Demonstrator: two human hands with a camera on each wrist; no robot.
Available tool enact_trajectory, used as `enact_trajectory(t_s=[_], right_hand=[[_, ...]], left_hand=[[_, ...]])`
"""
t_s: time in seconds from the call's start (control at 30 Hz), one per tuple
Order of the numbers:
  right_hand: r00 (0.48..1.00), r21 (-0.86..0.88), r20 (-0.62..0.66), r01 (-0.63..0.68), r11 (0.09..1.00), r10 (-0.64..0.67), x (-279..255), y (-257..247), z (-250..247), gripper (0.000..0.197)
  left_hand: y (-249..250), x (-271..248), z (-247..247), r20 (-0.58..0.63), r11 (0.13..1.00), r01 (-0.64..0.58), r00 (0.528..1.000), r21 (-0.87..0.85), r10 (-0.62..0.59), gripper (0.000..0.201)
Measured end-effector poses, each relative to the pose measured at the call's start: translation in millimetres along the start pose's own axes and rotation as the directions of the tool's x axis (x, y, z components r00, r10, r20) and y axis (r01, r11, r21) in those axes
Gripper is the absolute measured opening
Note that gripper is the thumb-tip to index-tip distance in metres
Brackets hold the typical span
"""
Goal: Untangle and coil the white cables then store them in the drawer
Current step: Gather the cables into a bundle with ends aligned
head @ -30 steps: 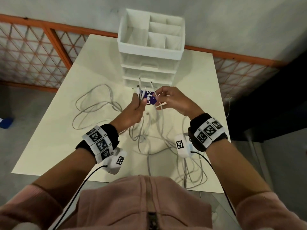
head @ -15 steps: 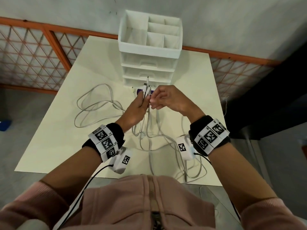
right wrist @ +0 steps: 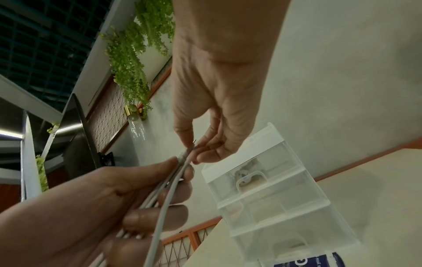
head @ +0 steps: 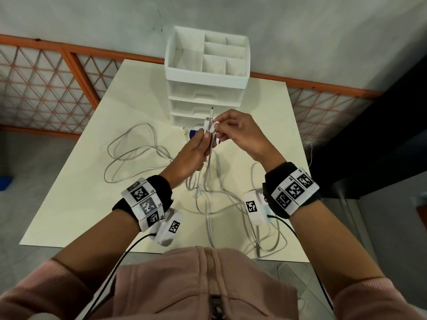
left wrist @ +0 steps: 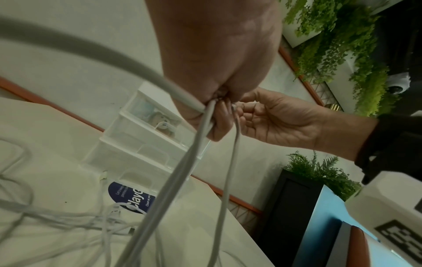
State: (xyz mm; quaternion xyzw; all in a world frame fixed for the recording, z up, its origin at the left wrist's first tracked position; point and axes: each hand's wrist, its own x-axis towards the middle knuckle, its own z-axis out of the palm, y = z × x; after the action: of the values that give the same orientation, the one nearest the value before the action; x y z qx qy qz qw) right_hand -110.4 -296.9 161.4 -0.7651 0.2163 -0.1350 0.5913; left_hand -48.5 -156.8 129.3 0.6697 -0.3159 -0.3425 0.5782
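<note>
Several white cables point(head: 209, 195) lie tangled on the pale table point(head: 76, 192), with loops at the left point(head: 129, 153) and the front right. My left hand point(head: 198, 144) grips a bunch of cable ends, plugs pointing up, above the table in front of the drawer unit point(head: 205, 93). My right hand point(head: 221, 132) pinches one cable end point(right wrist: 190, 150) right beside that bunch. In the left wrist view the cables point(left wrist: 194, 159) hang down from the left hand's fist. The drawer unit's drawers point(right wrist: 269, 184) are closed.
A blue and white packet point(head: 193, 133) lies on the table at the foot of the drawer unit. The unit's open top tray point(head: 184, 72) has several compartments. An orange lattice railing point(head: 46, 84) runs behind the table. Cable loops hang over the table's front right edge point(head: 265, 250).
Both hands have kept the cable ends between them and risen a little towards the drawer unit. The blue packet, earlier behind the fingers, now shows on the table below the hands.
</note>
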Motion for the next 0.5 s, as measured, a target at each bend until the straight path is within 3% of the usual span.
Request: enact_trajectory(t_s=[0.13, 0.3, 0.4, 0.5], right_hand=[[0.998, 0.026, -0.059, 0.037, 0.999, -0.035, 0.3, -3.8, -4.4, 0.01], [0.99, -0.043, 0.037, 0.136, 0.99, -0.134, 1.6, -4.6, -8.1, 0.044], [0.99, -0.092, 0.044, 0.137, 0.986, -0.133, 4.1, -2.2, -7.2, 0.033], [0.992, -0.106, 0.043, 0.12, 0.987, -0.116, 4.5, 0.1, -5.1, 0.027]], left_hand=[[0.1, 1.2, -2.8, -0.013, 0.998, 0.033, 0.999, -0.055, -0.034, 0.031], [-1.0, 2.2, -7.7, 0.06, 0.998, 0.056, 0.997, 0.023, -0.057, 0.031], [-0.4, 1.6, -9.3, 0.074, 0.999, 0.049, 0.996, 0.012, -0.05, 0.032], [2.2, 2.5, -9.9, 0.015, 0.999, -0.006, 1.0, 0.039, 0.005, 0.031]])
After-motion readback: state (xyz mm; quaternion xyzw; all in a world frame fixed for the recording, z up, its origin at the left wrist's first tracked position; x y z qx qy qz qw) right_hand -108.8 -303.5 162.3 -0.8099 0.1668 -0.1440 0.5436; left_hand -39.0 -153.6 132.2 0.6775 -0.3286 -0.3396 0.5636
